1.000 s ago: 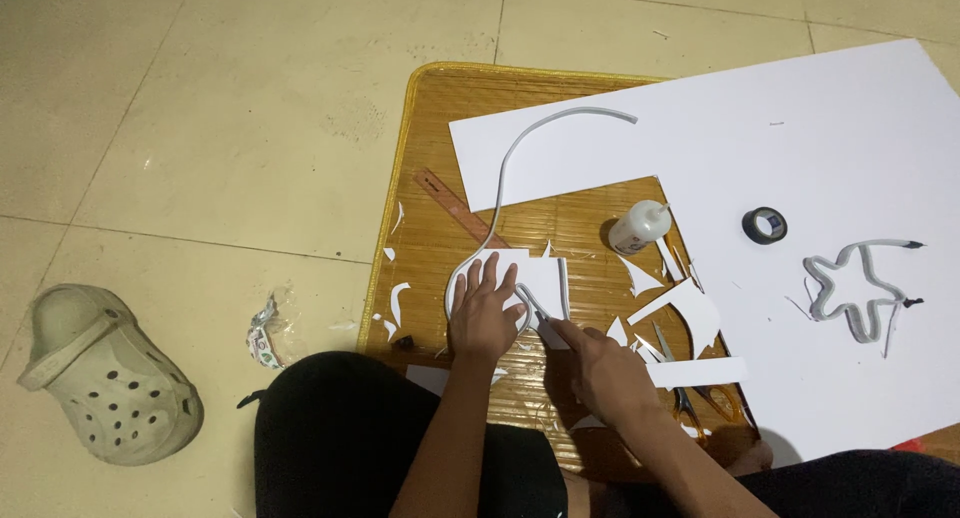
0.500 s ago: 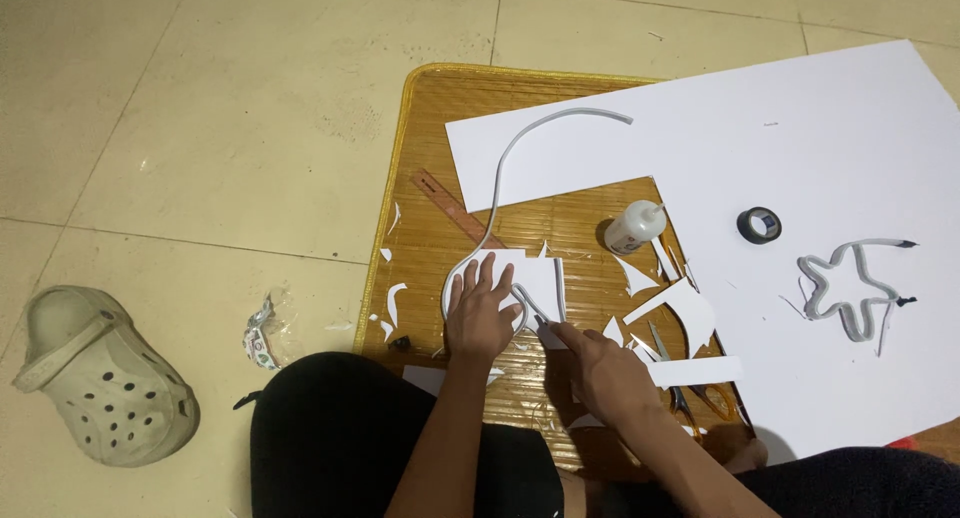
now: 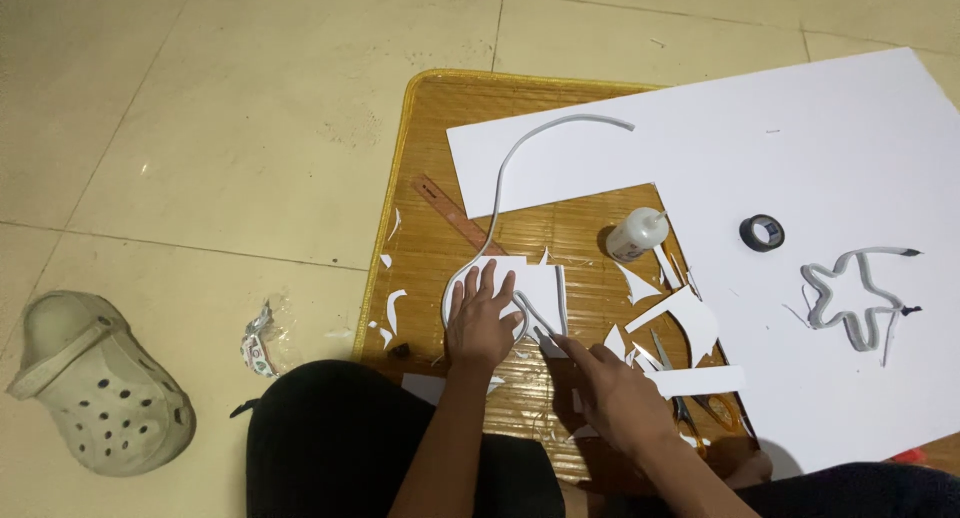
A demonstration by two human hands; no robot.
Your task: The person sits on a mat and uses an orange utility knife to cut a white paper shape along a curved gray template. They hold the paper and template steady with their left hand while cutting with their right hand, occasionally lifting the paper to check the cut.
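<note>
Tiled floor carries a bamboo mat (image 3: 480, 108) where I work. My left hand (image 3: 483, 323) lies flat, fingers (image 3: 478, 286) spread, pressing a white card piece (image 3: 535, 288) onto the mat. My right hand (image 3: 615, 398) has its fingers pinched around a thin cutter (image 3: 542, 335), tip at the card's edge beside the grey strip (image 3: 500, 178). A slip could nick the left thumb, which is very near. Both forearms reach forward from my lap.
</note>
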